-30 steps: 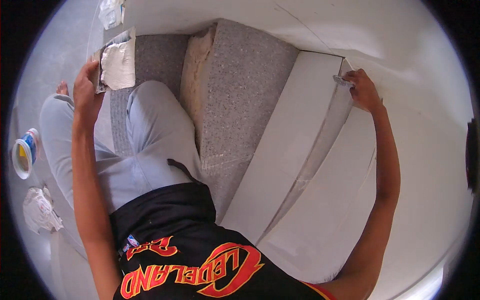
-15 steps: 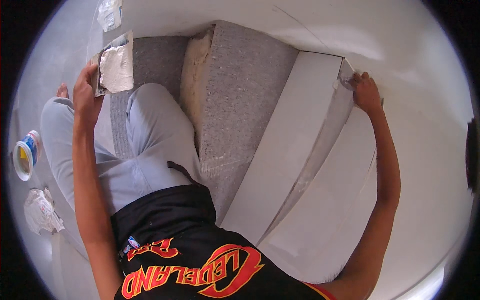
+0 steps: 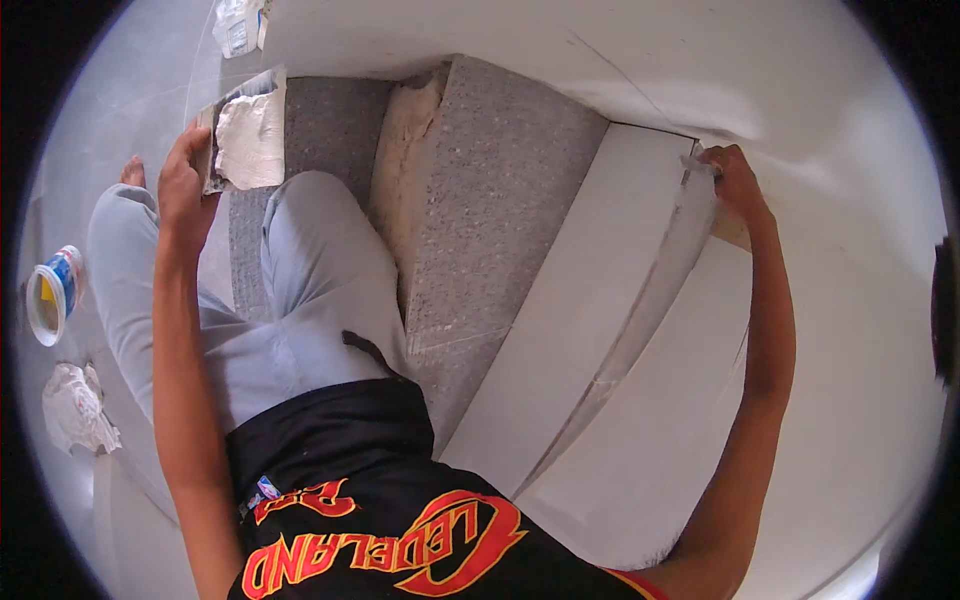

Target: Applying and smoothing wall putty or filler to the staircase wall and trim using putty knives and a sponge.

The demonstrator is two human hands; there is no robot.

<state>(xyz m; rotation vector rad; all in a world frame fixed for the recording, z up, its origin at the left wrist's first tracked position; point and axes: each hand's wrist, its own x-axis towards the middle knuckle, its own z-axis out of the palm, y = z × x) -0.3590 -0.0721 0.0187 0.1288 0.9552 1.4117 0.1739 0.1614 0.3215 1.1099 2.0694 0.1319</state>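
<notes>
Left of the grey slab (image 3: 530, 200), the left hand (image 3: 188, 190) grips a board (image 3: 275, 90) by its edge, putty (image 3: 250, 140) spread on its face. Right of the slab, the right hand (image 3: 738, 185) pinches a scraper (image 3: 703, 164), partly hidden, at the joint (image 3: 650, 265)'s far end. The step in hand looks like smoothing that joint; the next move probably calls for light, even pressure along it.

red lettering (image 3: 318, 565), number (image 3: 325, 498) on black shirt (image 3: 335, 435)
</notes>
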